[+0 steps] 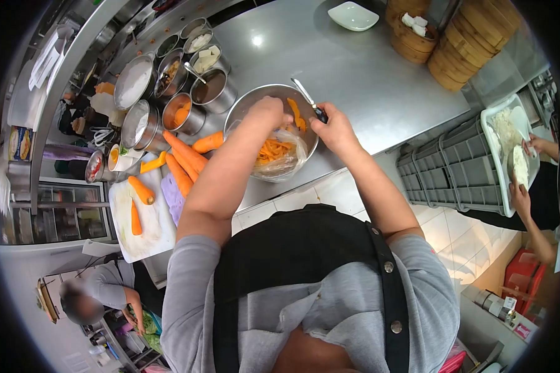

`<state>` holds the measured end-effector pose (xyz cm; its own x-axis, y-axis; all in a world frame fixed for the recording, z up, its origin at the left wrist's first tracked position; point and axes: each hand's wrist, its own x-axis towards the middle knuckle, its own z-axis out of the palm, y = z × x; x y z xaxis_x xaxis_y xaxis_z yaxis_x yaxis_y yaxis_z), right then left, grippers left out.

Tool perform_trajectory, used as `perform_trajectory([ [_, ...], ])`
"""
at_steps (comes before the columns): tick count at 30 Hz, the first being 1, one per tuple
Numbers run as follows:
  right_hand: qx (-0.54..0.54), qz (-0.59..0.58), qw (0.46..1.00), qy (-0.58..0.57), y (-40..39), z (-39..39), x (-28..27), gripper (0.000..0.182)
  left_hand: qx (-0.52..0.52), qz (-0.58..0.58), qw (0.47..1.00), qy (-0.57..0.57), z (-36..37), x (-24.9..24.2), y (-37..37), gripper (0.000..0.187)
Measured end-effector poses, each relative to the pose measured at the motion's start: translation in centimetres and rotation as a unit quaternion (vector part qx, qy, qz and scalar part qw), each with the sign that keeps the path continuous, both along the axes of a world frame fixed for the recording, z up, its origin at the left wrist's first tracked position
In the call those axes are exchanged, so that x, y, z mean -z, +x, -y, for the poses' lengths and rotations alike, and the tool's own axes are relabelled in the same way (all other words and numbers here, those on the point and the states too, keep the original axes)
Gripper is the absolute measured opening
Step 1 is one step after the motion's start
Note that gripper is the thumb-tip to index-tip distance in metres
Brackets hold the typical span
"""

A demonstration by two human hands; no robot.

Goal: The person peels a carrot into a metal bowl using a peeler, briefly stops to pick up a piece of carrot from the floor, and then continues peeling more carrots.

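Note:
A steel bowl (235, 115) stands at the table's front edge, with a clear plastic bag (295, 155) of orange carrot shreds (272, 150) in it. Over the bowl's left side, my left hand (269, 115) is closed with its fingers curled down; what they hold is hidden. My right hand (336, 129) grips the black handle of a small metal-bladed tool, seemingly a peeler (305, 93), at the bowl's right rim. Between the hands, an orange carrot strip (297, 115) lies against the bowl's inner wall. Several whole carrots (185, 153) lie left of my left forearm.
Steel pots of ingredients (214, 90) crowd the left. A white cutting board (142, 217) bears two carrots. At the back are a white dish (353, 16) and bamboo steamers (473, 43). A co-worker's hands hold white dough over a tray (494, 155) at right; another person bends at lower left.

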<state>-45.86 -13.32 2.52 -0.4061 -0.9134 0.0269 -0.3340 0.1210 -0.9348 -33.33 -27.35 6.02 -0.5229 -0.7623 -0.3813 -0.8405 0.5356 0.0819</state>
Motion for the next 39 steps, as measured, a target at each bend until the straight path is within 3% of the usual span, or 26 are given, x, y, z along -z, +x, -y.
perform_trajectory([
  [1, 0.000, -0.001, 1.000, 0.000, 0.0, 0.0, 0.1, 0.036, -0.042, 0.016, 0.998, 0.032, -0.2, -0.7, -0.4, 0.041],
  [4, 0.005, -0.010, 1.000, -0.002, 0.0, 0.2, 0.5, 0.035, -0.044, 0.052, 0.997, 0.033, -0.2, -1.1, -0.8, 0.041],
  [7, 0.009, -0.019, 1.000, 0.002, 0.1, 0.1, 0.3, 0.034, 0.021, 0.102, 0.995, 0.004, -0.4, -0.9, -0.7, 0.047],
  [13, 0.005, -0.005, 1.000, -0.008, 0.2, 0.1, 0.6, 0.034, 0.011, 0.004, 0.996, -0.085, 0.0, 2.2, -0.6, 0.027],
  [19, 0.010, -0.005, 1.000, -0.004, 0.2, 0.3, 0.7, 0.034, -0.054, -0.149, 0.987, -0.014, 0.5, 2.2, -0.6, 0.020],
  [25, 0.006, 0.013, 1.000, -0.016, -0.1, 0.6, 2.0, 0.038, -0.035, -0.182, 0.978, 0.098, 0.8, 3.8, -0.9, 0.018],
  [28, 0.005, 0.055, 0.998, -0.025, 0.1, 0.6, 2.1, 0.039, -0.023, -0.126, 0.963, 0.238, 1.4, 3.5, -1.6, 0.023],
  [34, 0.012, 0.164, 0.986, -0.007, 0.5, 0.3, 0.4, 0.038, 0.101, -0.088, 0.987, 0.092, -2.2, 2.4, -2.7, 0.024],
  [35, 0.015, 0.179, 0.984, 0.002, 0.5, 0.1, 0.0, 0.037, 0.077, -0.069, 0.988, 0.114, -2.2, 2.1, -2.7, 0.033],
  [39, 0.017, 0.183, 0.983, -0.005, 0.6, 0.0, 0.4, 0.036, 0.009, -0.115, 0.989, 0.090, -1.5, 4.1, -3.1, 0.032],
])
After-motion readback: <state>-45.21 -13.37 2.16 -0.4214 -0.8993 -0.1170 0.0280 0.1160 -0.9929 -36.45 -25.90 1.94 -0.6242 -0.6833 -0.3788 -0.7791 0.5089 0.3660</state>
